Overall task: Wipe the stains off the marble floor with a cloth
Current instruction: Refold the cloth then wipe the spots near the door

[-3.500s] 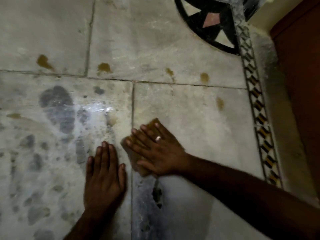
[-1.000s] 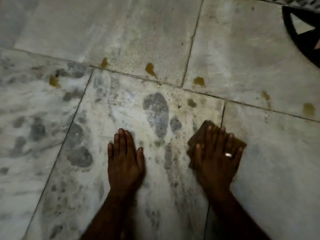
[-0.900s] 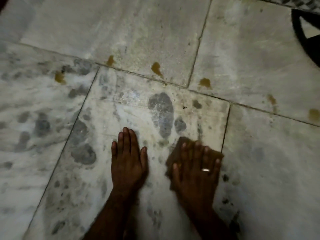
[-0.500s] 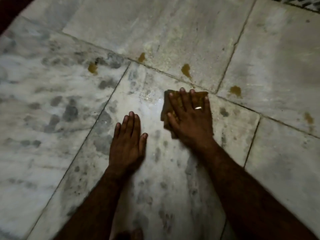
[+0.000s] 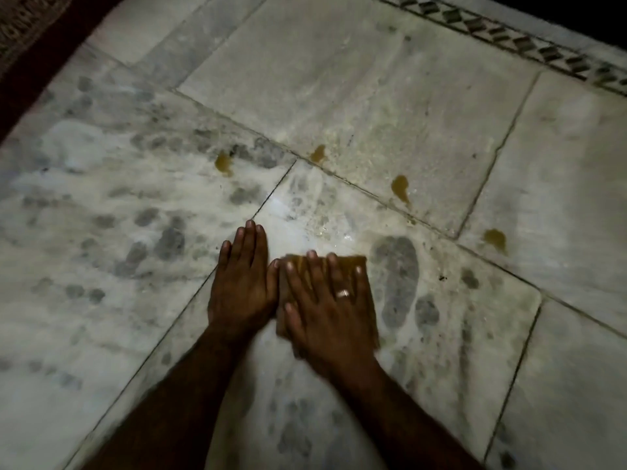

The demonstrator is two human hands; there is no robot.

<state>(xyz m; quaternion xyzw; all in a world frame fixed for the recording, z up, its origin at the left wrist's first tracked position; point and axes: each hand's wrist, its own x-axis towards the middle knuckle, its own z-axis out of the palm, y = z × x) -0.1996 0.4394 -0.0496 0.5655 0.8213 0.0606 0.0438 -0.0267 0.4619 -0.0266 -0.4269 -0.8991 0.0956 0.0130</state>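
Observation:
A folded brown cloth [image 5: 363, 283] lies flat on the marble floor [image 5: 373, 96]. My right hand [image 5: 325, 310], with a ring on one finger, presses on it with straight, spread fingers. My left hand [image 5: 242, 283] rests flat on the bare marble just left of the cloth, its thumb side touching the right hand. Several yellow-brown stains sit along the tile joint beyond the hands: one stain [image 5: 224, 163] at far left, one stain [image 5: 318, 153] at the middle, one stain [image 5: 401, 187] further right, one stain [image 5: 496, 238] at far right.
Grey mottled veining [image 5: 395, 279] marks the tile right of the cloth. A dark patterned border strip [image 5: 509, 35] runs along the top right. A dark red rug edge [image 5: 30, 45] lies at the top left.
My right hand has slid the cloth back toward me and beside my left hand. The view has swung, so the stains now lie further above the hands.

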